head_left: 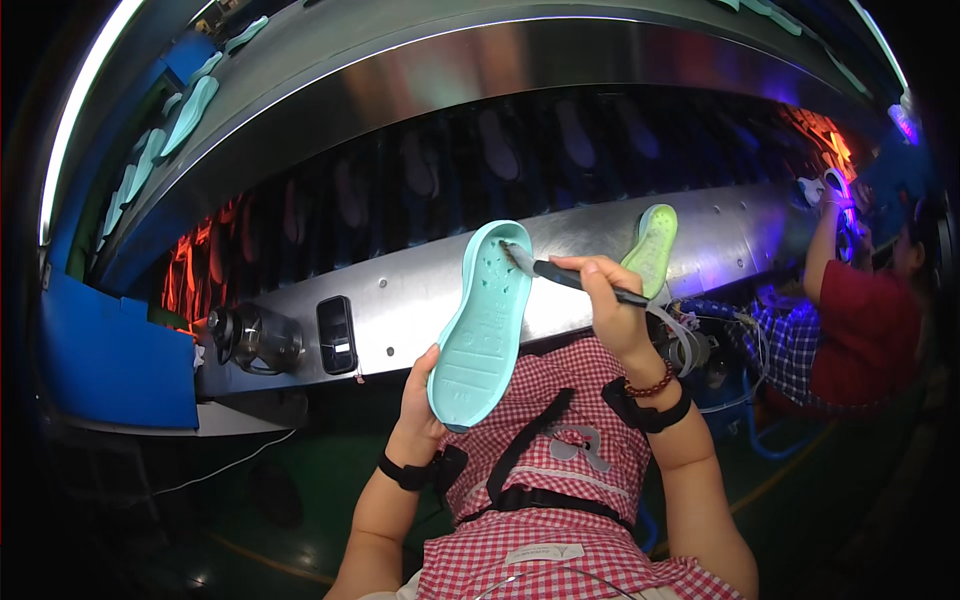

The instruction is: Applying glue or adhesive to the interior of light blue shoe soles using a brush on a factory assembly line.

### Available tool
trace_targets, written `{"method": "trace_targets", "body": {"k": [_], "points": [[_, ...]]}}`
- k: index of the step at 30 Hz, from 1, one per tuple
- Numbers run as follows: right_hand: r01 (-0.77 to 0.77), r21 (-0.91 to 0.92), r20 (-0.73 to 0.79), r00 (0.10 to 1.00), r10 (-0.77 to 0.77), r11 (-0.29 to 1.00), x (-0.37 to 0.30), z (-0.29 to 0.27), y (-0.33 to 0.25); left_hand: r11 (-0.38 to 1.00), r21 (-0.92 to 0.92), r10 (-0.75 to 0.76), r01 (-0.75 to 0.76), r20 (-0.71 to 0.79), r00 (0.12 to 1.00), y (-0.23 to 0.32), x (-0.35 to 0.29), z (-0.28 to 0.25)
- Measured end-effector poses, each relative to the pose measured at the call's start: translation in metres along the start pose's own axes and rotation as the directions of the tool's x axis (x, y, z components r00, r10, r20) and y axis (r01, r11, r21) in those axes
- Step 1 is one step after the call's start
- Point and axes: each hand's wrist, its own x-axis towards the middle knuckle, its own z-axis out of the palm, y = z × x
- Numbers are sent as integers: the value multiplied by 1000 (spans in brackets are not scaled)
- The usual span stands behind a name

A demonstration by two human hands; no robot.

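Observation:
A light teal shoe sole [480, 345] is held up by my left hand [417, 395], whose fingers are closed on its lower end. Its recessed side faces me, with raised ridges low down and a cluster of small marks or holes near the top. My right hand [615, 305] grips a brush [562, 274] by its black handle. Pale, dark-tipped bristles touch the inside of the sole's upper end. From behind the handle a pale tube hangs down. Beyond my right hand, a yellow-green sole [655, 250] leans on the metal ledge [420, 300].
On the ledge to the left are a clear jug [265, 338] and a dark phone-like tray [336, 335]. Dim soles [500, 145] line a dark opening behind, glowing orange at both ends. Teal soles [190, 115] lie on an upper belt. A co-worker [865, 335] sits at right.

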Motion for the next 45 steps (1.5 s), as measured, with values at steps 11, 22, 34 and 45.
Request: {"method": "trace_targets", "body": {"k": [11, 22, 34, 45], "points": [[-49, 258, 328, 944, -40, 965, -33, 0, -22, 999, 39, 23, -26, 65, 998, 7, -6, 7], [490, -204, 326, 850, -413, 847, -27, 14, -24, 998, -4, -59, 61, 159, 985, 12, -5, -5], [-366, 710, 93, 895, 435, 602, -39, -11, -5, 986, -159, -33, 47, 87, 996, 17, -5, 13], [-386, 769, 72, 844, 531, 509, -41, -19, 3, 1000, -4, 17, -17, -71, 997, 18, -4, 3]]}}
